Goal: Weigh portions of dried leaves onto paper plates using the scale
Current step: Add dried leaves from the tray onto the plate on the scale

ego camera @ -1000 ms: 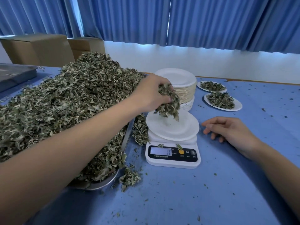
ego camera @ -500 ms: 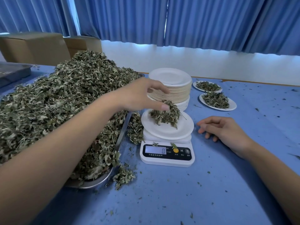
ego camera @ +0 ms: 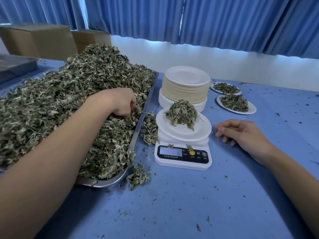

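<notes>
Arms of the person at work. Left forearm [ego camera: 51, 161] and right forearm [ego camera: 293, 183]: bare along the whole length that shows, smooth and slender. Left hand [ego camera: 119, 102] and right hand [ego camera: 241, 135]: bare. Fingers [ego camera: 224, 130] of the right hand: long and slim, the nails short and plain where they show.

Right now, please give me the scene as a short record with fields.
scale: on the table, display unreadable
plate: on the scale, holds one heap of leaves
pile: fills the tray, left of the scale
left hand: fingers curled into the pile
right hand: open, resting on the table beside the scale
stack: empty plates behind the scale
filled plates: two, right of the stack
</notes>
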The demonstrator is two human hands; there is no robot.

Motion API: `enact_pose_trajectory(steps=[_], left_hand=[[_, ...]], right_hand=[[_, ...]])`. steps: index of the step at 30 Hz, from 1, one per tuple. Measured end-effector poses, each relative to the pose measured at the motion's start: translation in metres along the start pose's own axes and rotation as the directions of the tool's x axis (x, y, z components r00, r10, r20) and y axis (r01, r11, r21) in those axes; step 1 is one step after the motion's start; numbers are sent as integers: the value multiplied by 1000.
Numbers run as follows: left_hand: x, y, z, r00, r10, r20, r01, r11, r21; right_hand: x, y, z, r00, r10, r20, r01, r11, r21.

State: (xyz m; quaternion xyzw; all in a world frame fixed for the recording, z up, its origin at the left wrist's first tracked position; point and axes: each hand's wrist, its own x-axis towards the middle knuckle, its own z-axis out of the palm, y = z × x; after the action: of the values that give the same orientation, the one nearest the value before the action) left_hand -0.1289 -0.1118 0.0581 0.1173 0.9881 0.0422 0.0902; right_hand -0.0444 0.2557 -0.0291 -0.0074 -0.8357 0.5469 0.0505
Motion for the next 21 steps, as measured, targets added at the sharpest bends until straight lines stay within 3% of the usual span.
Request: enact_pose_trajectory(steps=[5,9,13,17,21], left_hand=[[-1,4,0,1000,-14,-23,13,1000,-21],[-5,7,3,998,-8,64,9,1000,-23],[-3,5,1,998,7,-68,-12,997,-77],[-6,3,-9,966,-86,-244,54,989,-135],[-8,3,-17,944,-110,-311,65,986,-151]], right_hand=[[-1,1,0,1000,-2,0,2,1000,9],[-1,1,1,1000,-7,-2,7,1000,6],[-1,1,0,1000,-10,2,10,1000,-7],[-1,1,0,1000,-9,3,9,1000,-5],[-1,1,0,1000,-13,0,13,1000,-5]])
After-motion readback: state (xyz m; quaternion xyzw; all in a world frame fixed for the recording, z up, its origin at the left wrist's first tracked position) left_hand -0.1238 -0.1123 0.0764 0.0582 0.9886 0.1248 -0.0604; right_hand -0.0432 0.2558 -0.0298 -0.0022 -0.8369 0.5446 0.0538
